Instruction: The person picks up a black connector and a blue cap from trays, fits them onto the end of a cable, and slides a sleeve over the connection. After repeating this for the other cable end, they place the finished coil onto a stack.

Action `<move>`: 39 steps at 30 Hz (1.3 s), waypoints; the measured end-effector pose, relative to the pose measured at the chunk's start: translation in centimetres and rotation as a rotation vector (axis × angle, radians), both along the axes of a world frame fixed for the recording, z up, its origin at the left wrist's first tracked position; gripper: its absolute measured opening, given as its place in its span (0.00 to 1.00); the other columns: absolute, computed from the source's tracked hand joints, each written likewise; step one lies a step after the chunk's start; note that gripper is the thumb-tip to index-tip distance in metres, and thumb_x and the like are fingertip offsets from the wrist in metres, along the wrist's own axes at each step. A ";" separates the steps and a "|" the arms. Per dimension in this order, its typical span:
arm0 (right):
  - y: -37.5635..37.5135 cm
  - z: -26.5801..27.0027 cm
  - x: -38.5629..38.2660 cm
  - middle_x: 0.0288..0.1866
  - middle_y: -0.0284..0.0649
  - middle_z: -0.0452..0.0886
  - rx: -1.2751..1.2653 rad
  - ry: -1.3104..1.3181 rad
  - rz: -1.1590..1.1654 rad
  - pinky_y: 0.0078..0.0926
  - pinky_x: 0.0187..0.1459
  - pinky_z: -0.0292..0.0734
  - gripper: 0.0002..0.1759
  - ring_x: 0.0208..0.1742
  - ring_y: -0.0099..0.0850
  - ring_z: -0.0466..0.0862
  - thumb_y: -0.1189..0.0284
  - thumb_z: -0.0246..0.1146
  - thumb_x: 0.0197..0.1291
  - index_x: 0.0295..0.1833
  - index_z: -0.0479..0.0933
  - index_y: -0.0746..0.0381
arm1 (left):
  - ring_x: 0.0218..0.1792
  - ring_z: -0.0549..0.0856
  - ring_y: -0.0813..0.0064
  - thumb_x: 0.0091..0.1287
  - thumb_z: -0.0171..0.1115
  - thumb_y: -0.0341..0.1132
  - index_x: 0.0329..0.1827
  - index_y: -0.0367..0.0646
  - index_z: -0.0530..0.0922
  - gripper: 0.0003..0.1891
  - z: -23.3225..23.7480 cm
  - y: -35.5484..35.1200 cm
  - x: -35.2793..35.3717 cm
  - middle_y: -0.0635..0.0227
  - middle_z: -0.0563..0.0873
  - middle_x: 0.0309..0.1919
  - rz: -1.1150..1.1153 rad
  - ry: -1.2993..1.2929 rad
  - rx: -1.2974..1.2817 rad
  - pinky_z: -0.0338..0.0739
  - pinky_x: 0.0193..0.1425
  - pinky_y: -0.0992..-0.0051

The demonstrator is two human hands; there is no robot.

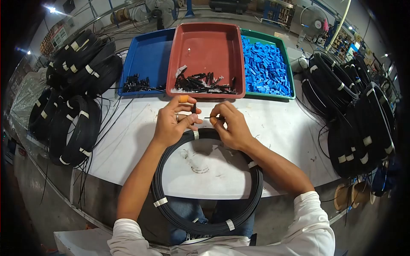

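A black cable coil (171, 209) bound with white tape lies on the white table (282, 128) and hangs over its near edge onto my lap. My left hand (173, 121), with an orange fingertip cover and a ring, pinches a small black connector piece (193, 107) above the coil's far side. My right hand (228, 123) pinches the thin black cable end (208, 117), which points toward the left hand's piece. The two hands are close together, a few centimetres apart.
A red tray (209, 42) with small black parts stands just beyond my hands. A blue tray (147, 55) is to its left and a green tray (286, 51) of blue pieces to its right. Stacks of taped black coils (77, 115) (363, 123) flank both sides.
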State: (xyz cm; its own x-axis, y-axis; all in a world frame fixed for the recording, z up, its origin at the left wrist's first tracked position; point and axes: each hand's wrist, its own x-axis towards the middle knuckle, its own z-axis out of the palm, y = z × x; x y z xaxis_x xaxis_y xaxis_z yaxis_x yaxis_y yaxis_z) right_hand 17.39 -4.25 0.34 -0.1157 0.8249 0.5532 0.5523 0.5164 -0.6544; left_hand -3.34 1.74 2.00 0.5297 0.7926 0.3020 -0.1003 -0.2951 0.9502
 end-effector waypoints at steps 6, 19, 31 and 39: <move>-0.4 0.2 0.0 0.39 0.42 0.79 0.027 0.036 0.019 0.30 0.34 0.76 0.05 0.34 0.35 0.80 0.79 0.64 0.62 0.42 0.75 0.64 | 0.32 0.90 0.69 0.68 0.60 0.19 0.54 0.37 0.71 0.14 -1.6 0.0 -0.5 0.49 0.88 0.41 -0.049 -0.022 -0.072 0.82 0.25 0.80; -0.3 0.4 0.1 0.36 0.41 0.82 -0.115 0.019 0.040 0.30 0.32 0.76 0.04 0.29 0.33 0.81 0.78 0.65 0.64 0.42 0.76 0.64 | 0.29 0.90 0.68 0.67 0.65 0.23 0.57 0.37 0.71 0.18 -1.7 0.2 -0.9 0.52 0.84 0.41 -0.017 -0.080 -0.086 0.82 0.19 0.80; -0.3 0.5 0.2 0.36 0.42 0.83 -0.123 0.005 0.067 0.30 0.32 0.77 0.04 0.31 0.35 0.82 0.80 0.64 0.62 0.42 0.76 0.64 | 0.33 0.92 0.67 0.63 0.69 0.20 0.55 0.37 0.72 0.19 -1.3 -0.3 -0.6 0.59 0.84 0.38 -0.004 0.069 -0.100 0.84 0.20 0.81; -0.4 0.5 0.2 0.36 0.41 0.82 -0.131 0.009 0.066 0.30 0.32 0.76 0.05 0.30 0.34 0.82 0.80 0.64 0.62 0.42 0.76 0.64 | 0.32 0.92 0.70 0.62 0.70 0.20 0.55 0.38 0.71 0.21 -1.4 -0.4 -0.6 0.60 0.84 0.35 -0.030 0.120 -0.069 0.82 0.18 0.82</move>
